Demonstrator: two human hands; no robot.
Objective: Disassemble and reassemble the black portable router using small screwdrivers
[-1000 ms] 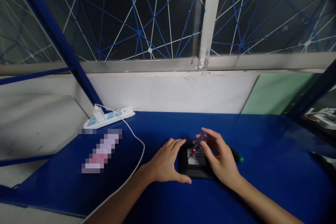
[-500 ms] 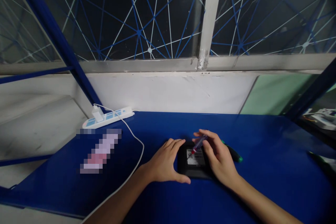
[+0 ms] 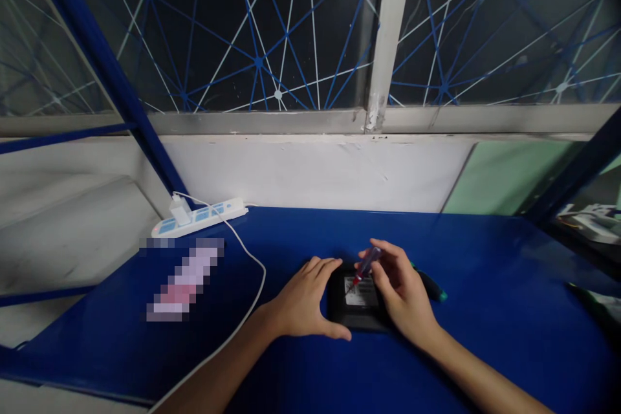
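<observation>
A flat black rectangular device (image 3: 361,320) with a white printed label lies on the blue table. My left hand (image 3: 305,301) braces its left side, fingertips at the far edge and thumb along the near edge. In my right hand (image 3: 407,291) is a small screwdriver (image 3: 367,265) with a clear purplish handle and a red collar, pinched between thumb and fingers. The thin shaft slants down to the left, its tip at the label; whether it sits on a screw cannot be made out. The device's right end is hidden behind my right hand.
A black and green tool handle (image 3: 433,286) pokes out beyond my right hand. A white power strip (image 3: 208,213) with a plugged-in charger stands at the back left, its white cable (image 3: 264,272) running past my left forearm. A pixelated pinkish item (image 3: 187,281) lies left.
The screwdriver's handle has tilted and shifted slightly as my right fingers changed position on it. My left hand and the device stay in place.
</observation>
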